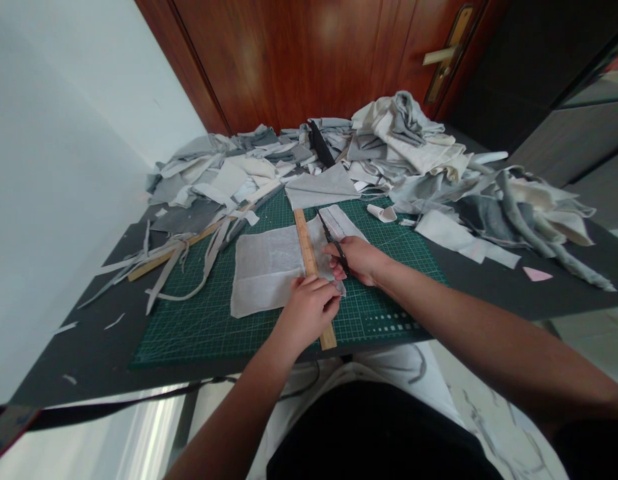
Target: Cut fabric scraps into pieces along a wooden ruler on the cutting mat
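- On the table (89, 347), a green cutting mat (199, 320) bears a pale fabric piece (263, 267)
- wooden ruler (305, 247) lies across the fabric
- left hand (309, 307), fingers curled, presses down on ruler and fabric
- right hand (356, 260), I see, is closed around black scissors (331, 239) just beside the ruler

Your single view comes from the camera on your head, looking forward and down over the surface (489, 287). It sits close above the near edge, with the green mat (189, 320) at centre, the wall (63, 167) on your left and the door (299, 60) straight ahead beyond the far edge
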`<state>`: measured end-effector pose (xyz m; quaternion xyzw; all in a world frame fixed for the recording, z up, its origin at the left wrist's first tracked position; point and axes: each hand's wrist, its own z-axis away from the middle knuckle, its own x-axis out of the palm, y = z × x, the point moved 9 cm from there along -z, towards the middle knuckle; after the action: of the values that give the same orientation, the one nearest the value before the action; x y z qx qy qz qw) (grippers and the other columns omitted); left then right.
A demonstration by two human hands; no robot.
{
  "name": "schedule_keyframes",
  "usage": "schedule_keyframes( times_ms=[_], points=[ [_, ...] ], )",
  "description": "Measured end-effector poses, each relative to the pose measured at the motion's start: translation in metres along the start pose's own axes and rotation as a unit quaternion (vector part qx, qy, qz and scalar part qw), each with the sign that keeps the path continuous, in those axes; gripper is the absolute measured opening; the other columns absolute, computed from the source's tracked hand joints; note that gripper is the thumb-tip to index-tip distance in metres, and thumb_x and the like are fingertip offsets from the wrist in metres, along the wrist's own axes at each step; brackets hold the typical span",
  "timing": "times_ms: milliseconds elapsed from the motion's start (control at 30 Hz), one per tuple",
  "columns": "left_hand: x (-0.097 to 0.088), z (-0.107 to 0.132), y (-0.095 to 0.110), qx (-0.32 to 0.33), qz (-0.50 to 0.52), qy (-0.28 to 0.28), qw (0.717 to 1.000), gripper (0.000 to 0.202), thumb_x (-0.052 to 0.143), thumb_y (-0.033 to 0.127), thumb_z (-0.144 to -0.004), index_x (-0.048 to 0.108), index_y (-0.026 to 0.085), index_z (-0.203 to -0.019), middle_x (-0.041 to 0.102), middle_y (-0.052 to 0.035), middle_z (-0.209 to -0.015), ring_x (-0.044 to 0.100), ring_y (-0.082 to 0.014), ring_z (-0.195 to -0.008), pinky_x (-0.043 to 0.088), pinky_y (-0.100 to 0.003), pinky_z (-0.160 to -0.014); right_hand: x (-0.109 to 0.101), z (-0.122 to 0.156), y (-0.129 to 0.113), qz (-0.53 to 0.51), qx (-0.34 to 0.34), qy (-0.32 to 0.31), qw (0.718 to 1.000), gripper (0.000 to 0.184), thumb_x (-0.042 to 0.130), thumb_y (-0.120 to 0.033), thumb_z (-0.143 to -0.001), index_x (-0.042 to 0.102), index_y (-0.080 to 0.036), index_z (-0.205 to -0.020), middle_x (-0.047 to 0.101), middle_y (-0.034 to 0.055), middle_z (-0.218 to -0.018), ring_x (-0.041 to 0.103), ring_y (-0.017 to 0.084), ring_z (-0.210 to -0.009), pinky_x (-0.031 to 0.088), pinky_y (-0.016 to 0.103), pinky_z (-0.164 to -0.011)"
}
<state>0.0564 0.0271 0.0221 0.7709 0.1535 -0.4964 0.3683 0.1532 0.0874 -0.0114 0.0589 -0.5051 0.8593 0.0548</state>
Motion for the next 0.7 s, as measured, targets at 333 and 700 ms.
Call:
schedule_keyframes(
  times_ms=[333, 700],
  points=[
    [0.000, 0.002, 0.004, 0.015, 0.000, -0.006, 1.000, 0.007, 0.061, 0.022, -0.096, 0.068, 0.022, -0.095, 0.073, -0.0024, -0.101, 0.061, -0.0220, -0.101, 0.039, -0.041, -0.091, -0.081, 0.033, 0.011, 0.166, -0.014, 0.058, 0.984, 0.038, 0.084, -0.035, -0.079, 0.049, -0.021, -0.077, 0.064, 0.0009, -0.052, 0.058, 0.014, -0.038, 0.047, 0.023, -0.035],
    [-0.020, 0.000, -0.032, -0.206, -0.109, 0.042, 0.972, 0.033, 0.061, 0.017, -0.089, 0.061, 0.016, -0.122, 0.057, -0.0142, -0.111, 0.058, -0.0301, -0.104, 0.050, -0.046, -0.093, -0.166, 0.073, -0.026, 0.709, -0.095, 0.151, 0.682, 0.018, 0.070, -0.022, -0.083, 0.066, -0.013, -0.098, 0.075, 0.0205, -0.096, 0.074, 0.033, -0.088, 0.052, 0.037, -0.074]
  ],
)
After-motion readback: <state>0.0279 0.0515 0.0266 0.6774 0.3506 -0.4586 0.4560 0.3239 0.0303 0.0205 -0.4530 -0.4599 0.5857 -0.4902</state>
